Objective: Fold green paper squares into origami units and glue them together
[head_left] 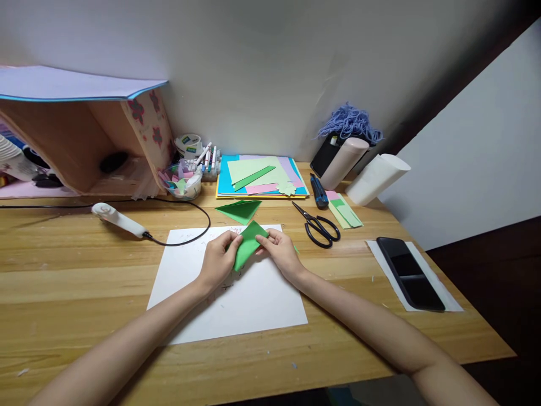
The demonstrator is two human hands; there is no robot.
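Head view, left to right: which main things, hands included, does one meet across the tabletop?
White corded device, left hand, held green paper, right hand, black-handled scissors, black phone.

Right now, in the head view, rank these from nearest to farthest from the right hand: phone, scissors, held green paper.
1. Green paper: touching the right hand, held between it and the left hand.
2. Scissors: apart from the right hand, to its right and slightly beyond.
3. Phone: well off to the right, on a white sheet.
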